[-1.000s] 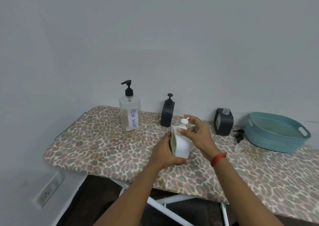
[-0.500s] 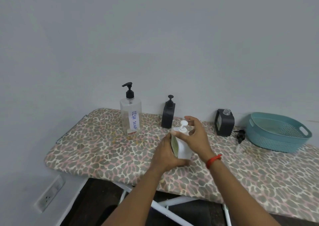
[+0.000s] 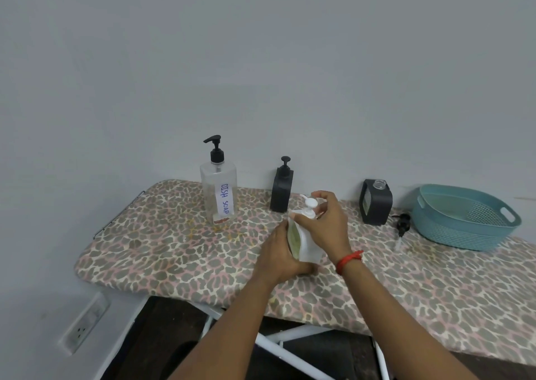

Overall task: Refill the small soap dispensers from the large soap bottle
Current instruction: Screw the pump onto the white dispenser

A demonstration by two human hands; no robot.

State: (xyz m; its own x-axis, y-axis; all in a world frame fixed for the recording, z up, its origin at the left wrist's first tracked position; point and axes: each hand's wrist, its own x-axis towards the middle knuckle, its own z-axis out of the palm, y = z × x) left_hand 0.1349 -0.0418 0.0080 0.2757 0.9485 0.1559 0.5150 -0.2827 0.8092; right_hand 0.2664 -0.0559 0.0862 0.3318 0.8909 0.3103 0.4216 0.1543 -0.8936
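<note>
Both hands are still holding the white dispenser (image 3: 305,246), left hand (image 3: 278,253) wrapping its body, right hand (image 3: 329,226) fingers (image 3: 325,196) pinching its pump; large soap bottle (image 3: 219,194) standing far left.

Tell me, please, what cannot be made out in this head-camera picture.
Head view:
- White dispenser: much of its body, hidden by the left hand and right hand.
- Open black dispenser: its contents, hidden by opaque walls.
- Loose pump beside the basket: too small for detail.
- Both elbows: cut off by the bottom edge.
</note>
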